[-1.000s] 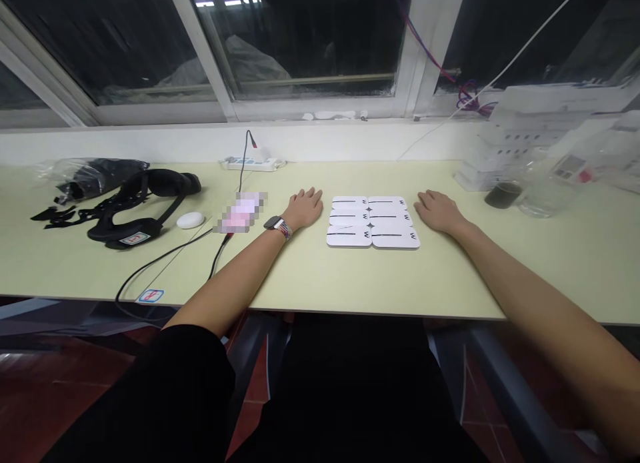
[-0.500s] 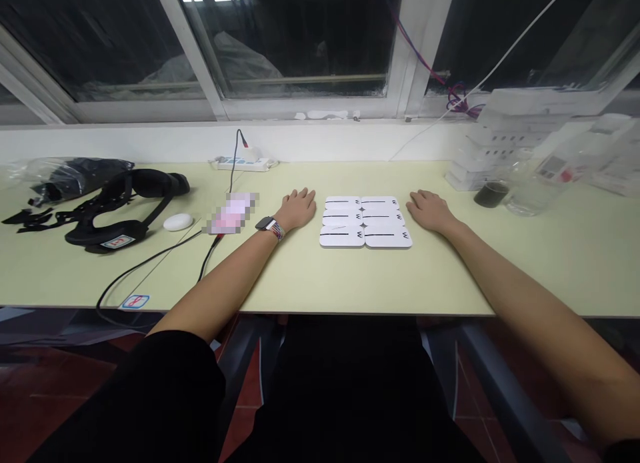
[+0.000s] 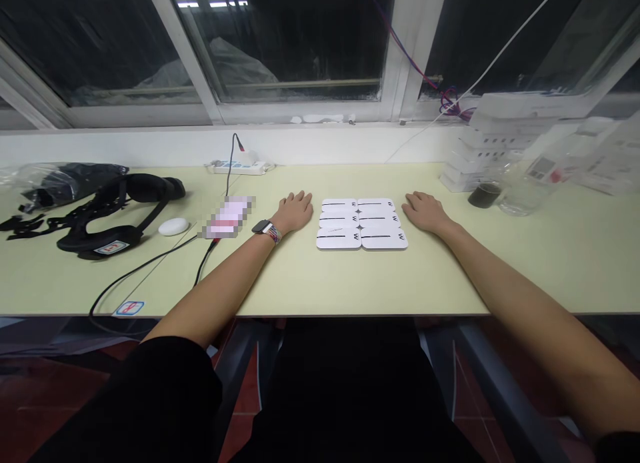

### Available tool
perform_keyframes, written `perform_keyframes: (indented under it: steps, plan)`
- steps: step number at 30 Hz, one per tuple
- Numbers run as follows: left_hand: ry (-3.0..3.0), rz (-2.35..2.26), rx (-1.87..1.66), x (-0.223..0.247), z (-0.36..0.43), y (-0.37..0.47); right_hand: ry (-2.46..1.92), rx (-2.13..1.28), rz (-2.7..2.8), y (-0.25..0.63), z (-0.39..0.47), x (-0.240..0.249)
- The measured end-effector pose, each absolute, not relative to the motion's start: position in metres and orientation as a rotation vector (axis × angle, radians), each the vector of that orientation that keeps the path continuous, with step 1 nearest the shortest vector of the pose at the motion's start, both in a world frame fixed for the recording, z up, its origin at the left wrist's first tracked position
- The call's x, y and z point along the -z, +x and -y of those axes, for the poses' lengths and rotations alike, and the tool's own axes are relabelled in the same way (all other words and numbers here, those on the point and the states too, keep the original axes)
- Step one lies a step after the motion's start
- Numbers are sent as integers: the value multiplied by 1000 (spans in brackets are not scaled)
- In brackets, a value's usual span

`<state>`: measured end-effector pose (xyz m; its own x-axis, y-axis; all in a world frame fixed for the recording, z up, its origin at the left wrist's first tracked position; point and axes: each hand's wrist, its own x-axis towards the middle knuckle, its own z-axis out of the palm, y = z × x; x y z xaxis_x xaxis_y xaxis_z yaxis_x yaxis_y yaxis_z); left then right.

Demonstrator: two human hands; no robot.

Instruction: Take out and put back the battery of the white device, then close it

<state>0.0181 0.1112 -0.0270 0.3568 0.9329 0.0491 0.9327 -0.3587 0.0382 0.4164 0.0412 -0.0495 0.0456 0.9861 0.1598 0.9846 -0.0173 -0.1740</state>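
Observation:
Several white rounded cards (image 3: pixel 339 239) lie flat on the pale yellow table (image 3: pixel 310 283), set edge to edge in two columns of three. Each bears a black line and a mark like a sideways letter. To their left, my left hand (image 3: pixel 294 212) rests palm down on the tabletop, fingers stretched out, holding nothing. A watch (image 3: pixel 262 227) and a woven band (image 3: pixel 273 233) are on that wrist. My right hand (image 3: pixel 425 211) lies flat at the right of the cards, its fingers extended and nothing in it. Neither hand touches the cards.
On the left are a black headset (image 3: pixel 120 213), a white oval object (image 3: pixel 173 226), a blurred-out phone-like item (image 3: pixel 229 217) and a black cable (image 3: pixel 145 256). A power strip (image 3: pixel 240 167) sits by the wall. White boxes (image 3: pixel 493 143), a dark-liquid cup (image 3: pixel 484 195) and a clear bottle (image 3: pixel 523 195) stand right.
The whole view has shifted slightly, with the scene sitting a little further left and lower. Both hands and the cards keep their places on the table.

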Motion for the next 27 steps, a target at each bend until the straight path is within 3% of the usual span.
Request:
perform_keyframes:
  steps: [27]
  plan:
    - [2588,-1777,-103,27,-113,18,-2055,-3,2025,421,-45,53]
